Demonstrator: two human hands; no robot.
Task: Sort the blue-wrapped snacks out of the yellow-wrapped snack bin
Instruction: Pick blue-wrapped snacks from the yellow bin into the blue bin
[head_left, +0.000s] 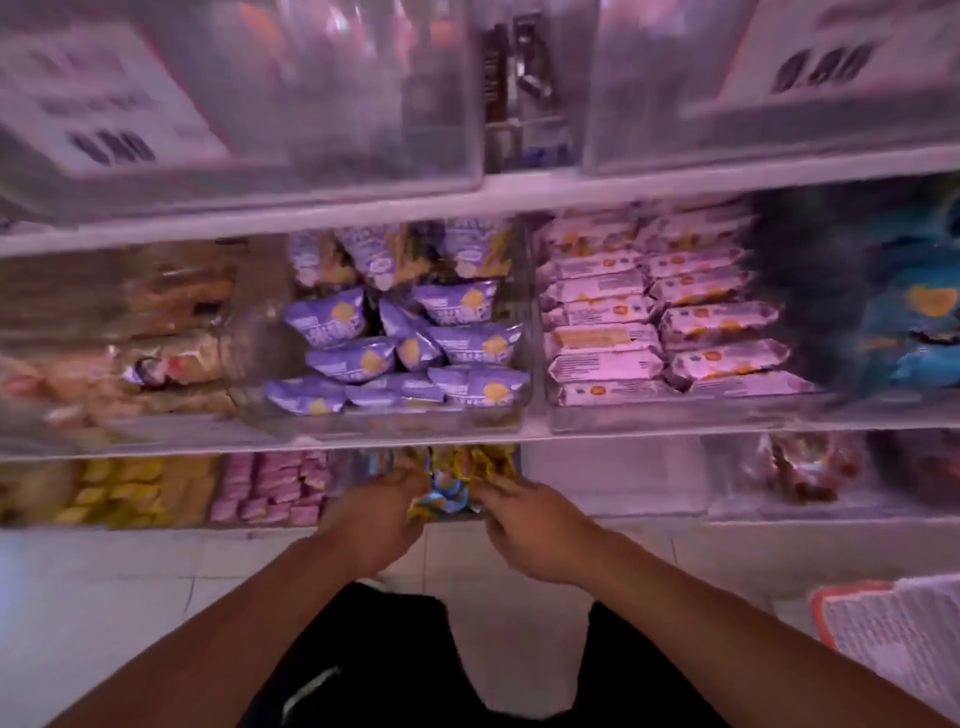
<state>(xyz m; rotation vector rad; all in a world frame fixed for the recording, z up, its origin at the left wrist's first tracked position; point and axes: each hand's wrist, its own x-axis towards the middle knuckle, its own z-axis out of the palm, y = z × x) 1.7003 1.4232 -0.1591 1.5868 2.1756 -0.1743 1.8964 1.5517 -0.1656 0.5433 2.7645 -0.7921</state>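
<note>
On the lowest shelf, straight ahead, a clear bin (501, 512) holds yellow-wrapped snacks (470, 460). A few blue-wrapped snacks (445, 496) lie among them at the bin's front. My left hand (371, 519) reaches into the bin's left side, its fingertips buried in the wrappers. From the right, my right hand (524, 525) reaches in, fingers curled at the wrappers beside the blue snacks. The picture is blurred, so what either hand holds is unclear.
A bin of purple snack packs (410, 343) sits on the shelf above, with white-wrapped bars (665, 317) to its right. Pink packs (270, 488) and yellow packs (130, 488) lie left of the bin. An empty clear bin (613, 478) stands at its right. White tiled floor lies below.
</note>
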